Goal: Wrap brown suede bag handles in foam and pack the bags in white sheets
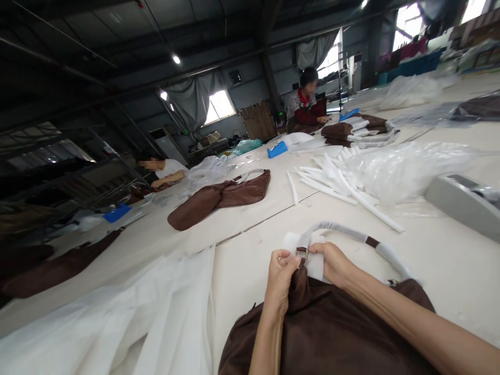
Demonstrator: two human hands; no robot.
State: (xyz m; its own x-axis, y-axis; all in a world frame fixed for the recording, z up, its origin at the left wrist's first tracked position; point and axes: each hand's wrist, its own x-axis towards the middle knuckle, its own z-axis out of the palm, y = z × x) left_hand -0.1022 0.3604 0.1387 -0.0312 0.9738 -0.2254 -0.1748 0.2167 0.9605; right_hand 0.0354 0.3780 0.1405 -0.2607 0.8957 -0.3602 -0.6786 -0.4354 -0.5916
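Close in, a brown soft leather bag [332, 328] is lain on the cream worktable [449, 260] — its brass buckle [301, 253] pinched by the left hand [280, 276]; white wrapping paper [314, 263] apparently gripped by the right hand [332, 263].

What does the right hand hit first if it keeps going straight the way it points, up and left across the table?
The right hand already rests on the white wrapping beside the brass buckle. Past that, probably bare table, then the brown bag farther off, though depth is unclear.
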